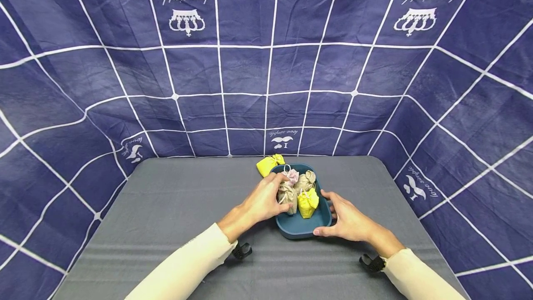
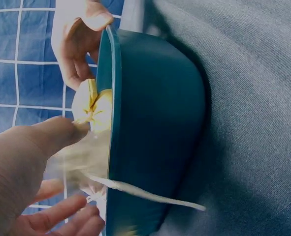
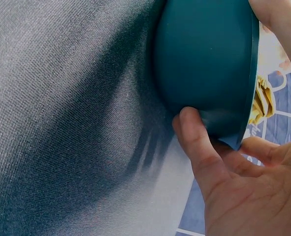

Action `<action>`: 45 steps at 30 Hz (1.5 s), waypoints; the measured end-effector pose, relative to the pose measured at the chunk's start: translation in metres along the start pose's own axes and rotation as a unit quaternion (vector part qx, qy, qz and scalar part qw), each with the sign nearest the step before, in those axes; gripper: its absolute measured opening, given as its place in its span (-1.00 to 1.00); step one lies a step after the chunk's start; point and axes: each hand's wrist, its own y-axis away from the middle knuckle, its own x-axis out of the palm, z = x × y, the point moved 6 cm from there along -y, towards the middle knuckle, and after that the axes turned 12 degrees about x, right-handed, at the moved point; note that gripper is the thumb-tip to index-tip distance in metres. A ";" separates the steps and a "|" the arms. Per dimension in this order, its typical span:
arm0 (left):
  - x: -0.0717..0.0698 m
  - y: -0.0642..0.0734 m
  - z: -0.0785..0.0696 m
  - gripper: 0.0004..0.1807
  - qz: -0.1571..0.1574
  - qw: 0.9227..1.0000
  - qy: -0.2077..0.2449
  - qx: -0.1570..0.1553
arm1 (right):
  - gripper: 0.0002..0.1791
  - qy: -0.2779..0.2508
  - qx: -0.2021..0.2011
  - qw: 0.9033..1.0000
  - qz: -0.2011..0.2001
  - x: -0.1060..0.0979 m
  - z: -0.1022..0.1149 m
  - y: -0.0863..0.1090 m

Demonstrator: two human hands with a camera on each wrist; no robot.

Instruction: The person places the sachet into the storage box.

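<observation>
A dark blue rounded tub (image 1: 301,233) stands on the grey table. My right hand (image 1: 350,219) grips its right side, thumb at the near rim and fingers against the outer wall. My left hand (image 1: 262,200) reaches over the left rim, thumb and fingers spread apart around a beige cloth pouch (image 1: 290,200). That pouch is blurred in the left wrist view, where a white cord (image 2: 145,193) hangs over the rim. Also inside are a yellow pouch (image 1: 308,203), another beige pouch (image 1: 306,182) and a pink flower-like piece (image 1: 292,176), partly hidden by the left fingers.
Another yellow pouch (image 1: 268,165) lies on the table (image 1: 200,198) behind the tub's far left corner. A blue cloth (image 1: 245,68) with white grid lines hangs behind the table and along both sides.
</observation>
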 end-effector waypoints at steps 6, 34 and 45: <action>-0.001 0.003 0.003 -0.17 0.018 1.000 -0.012 -0.010 | 0.34 0.005 -0.002 1.000 -0.004 -0.001 0.000 -0.003; -0.022 -0.007 0.103 -0.41 -0.028 0.996 -0.038 -0.074 | 0.33 0.015 0.005 1.000 0.003 0.000 0.002 0.004; -0.010 -0.032 0.122 -0.18 0.057 0.996 -0.023 -0.068 | 0.32 0.016 -0.006 1.000 0.001 0.001 0.005 0.003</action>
